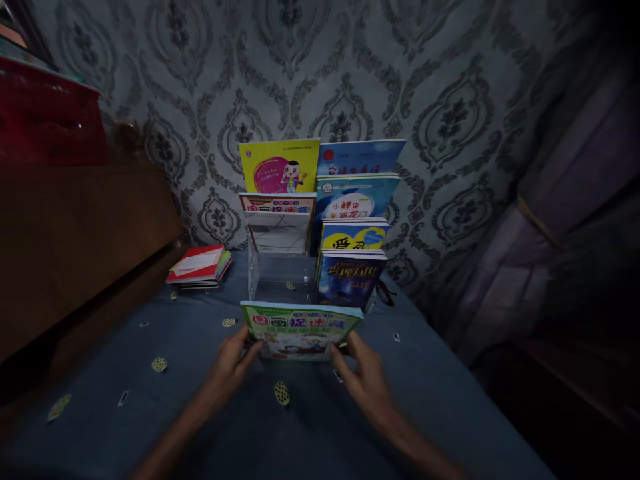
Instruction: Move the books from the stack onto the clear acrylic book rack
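Between my two hands a green picture book (300,333) stands on its long edge, tilted back, its cover facing me. My left hand (233,357) is closed on its left side, thumb on the front. On the right side, my right hand (363,367) grips it the same way. Just behind the book is a clear tiered rack (283,277), whose lower left front pocket shows bare plastic. A yellow book (280,167) and a white-backed booklet (280,233) stand in its left column. The right column holds a blue book (360,157) and a dark blue book (350,277).
To the left lies a stack of books with a red cover (197,263) on top. A wooden cabinet (85,247) bearing a red box (50,113) borders the left. Dark glasses (385,293) lie right of the rack. A curtain (540,220) hangs at right.
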Action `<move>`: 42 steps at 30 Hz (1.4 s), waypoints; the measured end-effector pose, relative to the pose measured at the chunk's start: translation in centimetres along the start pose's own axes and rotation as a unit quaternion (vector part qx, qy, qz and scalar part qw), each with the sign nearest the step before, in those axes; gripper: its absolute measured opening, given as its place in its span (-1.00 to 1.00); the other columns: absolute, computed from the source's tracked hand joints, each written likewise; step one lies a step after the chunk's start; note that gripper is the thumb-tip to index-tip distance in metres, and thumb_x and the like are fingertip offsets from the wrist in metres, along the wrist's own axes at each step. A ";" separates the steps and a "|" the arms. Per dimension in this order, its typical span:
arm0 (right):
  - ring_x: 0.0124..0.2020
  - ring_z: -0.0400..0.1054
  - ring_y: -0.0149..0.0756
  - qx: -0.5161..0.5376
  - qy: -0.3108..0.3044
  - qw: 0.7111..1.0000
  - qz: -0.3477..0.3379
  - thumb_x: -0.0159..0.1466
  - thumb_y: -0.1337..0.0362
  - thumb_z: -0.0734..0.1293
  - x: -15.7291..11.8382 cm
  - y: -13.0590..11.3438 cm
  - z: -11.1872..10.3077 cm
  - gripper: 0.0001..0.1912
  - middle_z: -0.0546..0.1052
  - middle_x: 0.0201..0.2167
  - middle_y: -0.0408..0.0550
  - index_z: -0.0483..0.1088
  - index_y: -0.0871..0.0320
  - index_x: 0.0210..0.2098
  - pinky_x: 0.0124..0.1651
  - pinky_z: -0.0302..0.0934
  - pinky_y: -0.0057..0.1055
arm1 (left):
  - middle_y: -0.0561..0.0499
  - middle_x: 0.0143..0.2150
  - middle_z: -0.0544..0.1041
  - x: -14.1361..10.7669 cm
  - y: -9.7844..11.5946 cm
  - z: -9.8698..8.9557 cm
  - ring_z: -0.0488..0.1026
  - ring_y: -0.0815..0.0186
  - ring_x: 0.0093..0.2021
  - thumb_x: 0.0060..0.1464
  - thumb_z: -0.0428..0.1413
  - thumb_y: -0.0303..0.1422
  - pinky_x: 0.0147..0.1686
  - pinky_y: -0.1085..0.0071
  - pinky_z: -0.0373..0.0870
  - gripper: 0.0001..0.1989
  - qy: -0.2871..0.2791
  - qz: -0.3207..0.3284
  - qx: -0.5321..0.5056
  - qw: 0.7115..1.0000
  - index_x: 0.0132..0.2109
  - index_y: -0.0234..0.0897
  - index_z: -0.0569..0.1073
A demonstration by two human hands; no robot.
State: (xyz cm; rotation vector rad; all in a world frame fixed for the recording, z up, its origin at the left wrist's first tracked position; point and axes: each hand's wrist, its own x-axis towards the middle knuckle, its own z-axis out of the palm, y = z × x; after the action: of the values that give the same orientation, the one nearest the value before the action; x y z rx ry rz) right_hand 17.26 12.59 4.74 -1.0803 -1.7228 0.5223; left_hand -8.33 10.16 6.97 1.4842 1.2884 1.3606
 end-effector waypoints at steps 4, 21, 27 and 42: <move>-0.36 0.43 -0.23 -0.006 -0.027 0.996 -0.086 0.36 0.13 0.20 6.5 -0.8 0.0 -0.81 0.54 -0.37 -0.07 0.36 0.08 -0.20 -0.30 0.36 -0.34 | -0.03 -0.26 0.61 5.4 2.0 -1.7 0.49 0.15 -0.24 0.08 0.21 -0.20 -0.15 0.35 0.39 -0.80 -0.007 0.099 0.106 0.989 -0.19 -0.19 0.52; -0.23 0.39 -0.09 -0.092 0.041 0.960 -0.260 0.28 0.31 0.17 26.1 -4.4 -0.4 -0.80 0.53 -0.26 0.02 0.30 0.09 -0.10 -0.13 0.29 -0.18 | -0.08 -0.14 0.55 23.5 8.1 -4.6 0.48 0.20 -0.13 0.21 0.06 -0.43 0.02 0.24 0.37 -0.80 0.087 0.309 0.226 0.920 -0.02 -0.34 0.39; -0.20 0.38 -0.07 -0.151 0.023 0.957 -0.246 0.24 0.35 0.19 26.8 -3.6 -0.3 -0.90 0.51 -0.26 0.05 0.28 0.10 -0.25 -0.10 0.28 -0.13 | -0.06 -0.20 0.53 23.6 6.8 -4.4 0.45 0.19 -0.17 0.16 0.07 -0.43 -0.07 0.29 0.37 -0.87 0.096 0.251 0.281 0.921 -0.12 -0.31 0.39; -0.21 0.40 -0.05 -0.232 0.134 0.947 -0.174 0.25 0.34 0.23 26.1 -5.5 -0.8 -0.73 0.53 -0.21 0.09 0.32 0.16 -0.04 -0.18 0.26 -0.17 | -0.08 -0.23 0.51 24.4 6.3 -4.1 0.46 0.15 -0.18 0.23 0.00 -0.35 -0.09 0.26 0.38 -0.89 0.121 0.249 0.313 0.909 -0.14 -0.26 0.38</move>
State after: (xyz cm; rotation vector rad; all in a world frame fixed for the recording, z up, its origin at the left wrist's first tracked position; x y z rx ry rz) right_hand 12.87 31.90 22.70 -1.0710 -1.7769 -0.2597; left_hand -12.70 31.87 19.63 2.2583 1.6819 1.5641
